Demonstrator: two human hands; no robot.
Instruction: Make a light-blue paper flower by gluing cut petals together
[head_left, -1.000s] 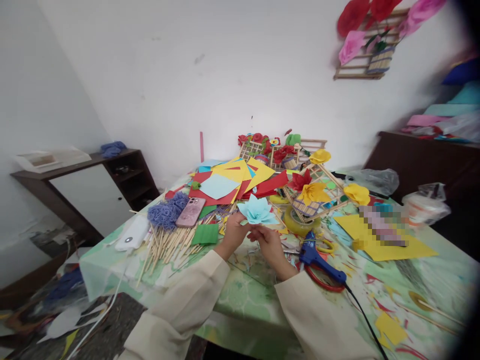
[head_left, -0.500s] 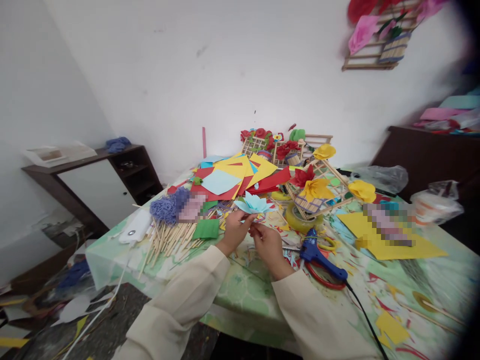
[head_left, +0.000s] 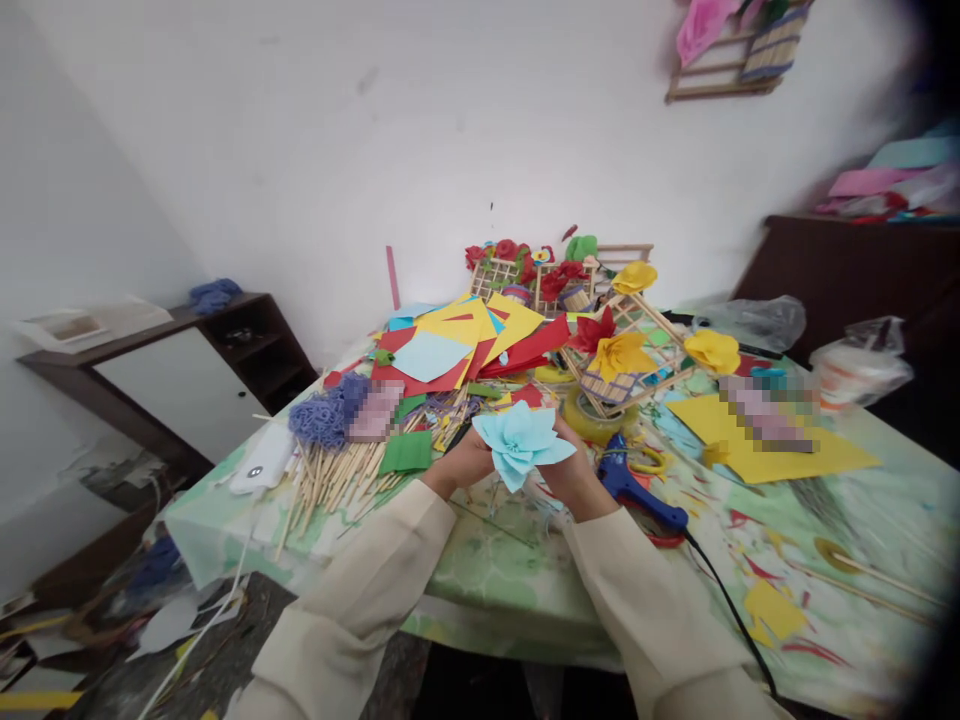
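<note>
A light blue paper flower (head_left: 519, 445), with pointed layered petals, faces up toward me above the near part of the table. My left hand (head_left: 463, 462) grips it from the left side and my right hand (head_left: 571, 476) from the right. The petals cover most of my fingertips. Just right of my right hand lies a blue glue gun (head_left: 640, 492) with a black cord. To the left of my left hand is a folded green paper piece (head_left: 406, 452), resting by a bundle of thin wooden sticks (head_left: 330, 482).
Coloured paper sheets (head_left: 480, 330) are heaped behind the flower. Purple yarn (head_left: 322, 412) and a white power strip (head_left: 262, 460) sit at left. A roll of tape (head_left: 596, 418), a small wooden rack with a yellow flower (head_left: 621, 355) and a yellow sheet (head_left: 825, 460) are at right.
The blue flower has tipped toward me, so its centre now shows. My hands have moved apart to its two sides, where before they were close together under it.
</note>
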